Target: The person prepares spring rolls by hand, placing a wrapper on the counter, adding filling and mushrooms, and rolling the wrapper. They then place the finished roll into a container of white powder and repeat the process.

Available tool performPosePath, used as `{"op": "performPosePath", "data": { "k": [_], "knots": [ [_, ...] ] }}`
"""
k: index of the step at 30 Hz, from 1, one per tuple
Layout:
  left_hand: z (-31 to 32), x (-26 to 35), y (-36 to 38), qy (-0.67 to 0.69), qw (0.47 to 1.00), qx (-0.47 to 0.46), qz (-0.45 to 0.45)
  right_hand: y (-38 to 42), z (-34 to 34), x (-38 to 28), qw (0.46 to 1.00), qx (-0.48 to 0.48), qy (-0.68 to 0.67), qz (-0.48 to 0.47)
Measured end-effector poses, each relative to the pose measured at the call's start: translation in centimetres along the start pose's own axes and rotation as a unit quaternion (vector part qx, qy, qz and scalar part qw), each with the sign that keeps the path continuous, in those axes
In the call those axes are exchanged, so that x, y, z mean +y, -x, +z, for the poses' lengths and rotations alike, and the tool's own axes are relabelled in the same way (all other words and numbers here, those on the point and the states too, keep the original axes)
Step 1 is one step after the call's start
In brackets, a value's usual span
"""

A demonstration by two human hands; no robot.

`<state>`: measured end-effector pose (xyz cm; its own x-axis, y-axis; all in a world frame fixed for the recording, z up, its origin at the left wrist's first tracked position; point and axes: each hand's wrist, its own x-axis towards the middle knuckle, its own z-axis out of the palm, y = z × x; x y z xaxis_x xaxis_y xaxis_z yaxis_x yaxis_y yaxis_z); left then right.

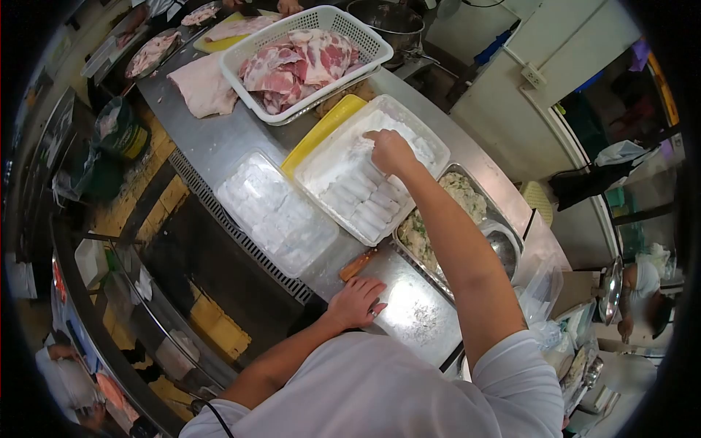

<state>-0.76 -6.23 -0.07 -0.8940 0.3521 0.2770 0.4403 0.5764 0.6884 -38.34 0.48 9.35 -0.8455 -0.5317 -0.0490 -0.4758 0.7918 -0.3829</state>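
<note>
My right hand [394, 152] reaches over a white plastic tub [439, 146] spread with white powder [376, 120]. Its index finger points out to the left; the other fingers look curled, and anything in them is hidden. Several powdered white rolls [365, 196] lie in rows in the tub's near part. My left hand [355, 301] rests on the steel counter [412, 310], fingers laid out with nothing in them. Just beyond its fingertips lies a wooden handle [358, 264]. Left of the tub is a clear container [274, 212] of whitish powdered pieces.
A white basket [244, 106] of raw meat [303, 66] stands at the back, beside a slab of pale meat [201, 84]. A yellow board [321, 131] sits under the tub's left edge. A steel tray [409, 237] holds greenish-flecked filling [464, 193]. Other people's hands [289, 7] show far back.
</note>
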Motion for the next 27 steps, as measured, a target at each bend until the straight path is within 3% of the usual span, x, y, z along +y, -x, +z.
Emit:
{"op": "performPosePath", "data": {
  "k": [3,6,11,14,18,20,25,27],
  "knots": [
    [0.1,0.0,-0.1,0.005,1.0,0.0,0.001,-0.1,-0.3,-1.2,0.981,-0.117,0.157,-0.009],
    [0.1,0.0,-0.1,0.004,1.0,0.0,0.0,0.8,-0.5,-1.6,0.983,-0.11,0.146,-0.004],
    [0.1,0.0,-0.2,0.0,1.0,0.003,0.003,7.5,-1.9,-1.8,0.994,0.1,-0.028,-0.029],
    [-0.1,0.0,-0.2,0.002,1.0,0.001,0.01,16.3,-2.4,-2.7,0.974,0.203,-0.099,-0.031],
    [0.0,0.0,-0.3,-0.018,0.999,-0.009,0.026,30.0,-0.5,-3.5,0.974,0.112,-0.156,0.122],
    [-0.1,0.1,-0.4,-0.012,0.999,-0.006,0.031,36.4,2.6,-3.5,0.949,0.167,-0.218,0.158],
    [1.0,0.2,-1.2,-0.03,0.999,-0.026,0.035,46.3,7.0,-4.5,0.91,0.12,-0.247,0.312],
    [2.2,0.5,-2.3,0.015,0.997,-0.04,0.063,48.4,8.1,-5.0,0.901,0.153,-0.25,0.319]
  ]
}}
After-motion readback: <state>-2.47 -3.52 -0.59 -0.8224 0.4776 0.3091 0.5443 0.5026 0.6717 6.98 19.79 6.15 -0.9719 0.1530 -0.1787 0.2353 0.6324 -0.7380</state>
